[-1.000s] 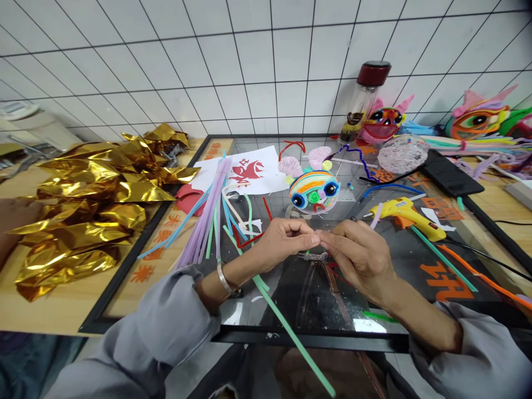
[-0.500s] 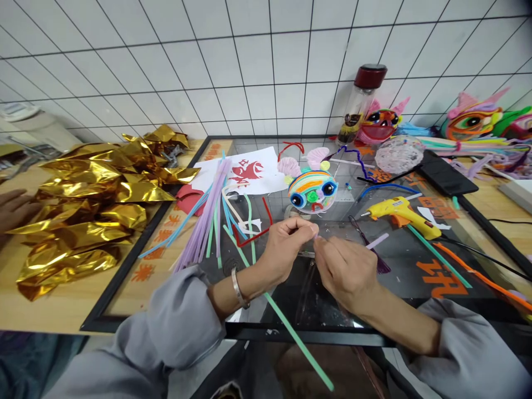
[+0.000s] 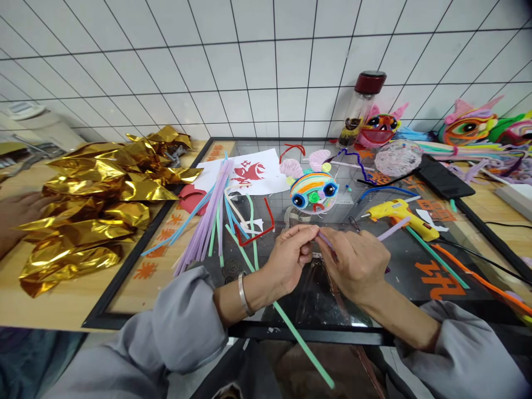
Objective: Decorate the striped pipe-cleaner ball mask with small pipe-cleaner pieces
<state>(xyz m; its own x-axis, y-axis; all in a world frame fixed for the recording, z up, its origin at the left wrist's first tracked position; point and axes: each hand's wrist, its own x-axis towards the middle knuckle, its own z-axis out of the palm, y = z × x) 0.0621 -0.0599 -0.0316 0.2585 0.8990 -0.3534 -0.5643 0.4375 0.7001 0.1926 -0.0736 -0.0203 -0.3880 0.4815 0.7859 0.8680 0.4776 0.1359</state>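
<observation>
My left hand [image 3: 288, 259] and my right hand [image 3: 358, 256] meet over the dark glass tabletop, both closed in a pinch. Between their fingertips runs a thin lilac pipe cleaner [image 3: 395, 227], whose free end sticks out to the right past my right hand. Just beyond my hands sits a striped animal head [image 3: 315, 188] with pink ears and big blue-rimmed eyes. Left of my left hand lie a bent red pipe cleaner [image 3: 270, 213] and a bundle of lilac pipe cleaners [image 3: 208, 227]. A long green pipe cleaner [image 3: 303, 343] passes beneath my left wrist and overhangs the front edge.
At right lie a yellow glue gun [image 3: 393, 212] and a black phone [image 3: 444, 176]. Behind stand a glass bottle [image 3: 357, 113] and more animal heads [image 3: 378, 128]. Crumpled gold foil [image 3: 103, 188] covers the left side, beside another person's hand [image 3: 25, 213]. A paper with a red cutout [image 3: 266, 166] lies behind.
My right hand has turned and shifted slightly, and the lilac pipe cleaner's free end has swung upward and to the right. My left hand keeps its pinch in nearly the same place.
</observation>
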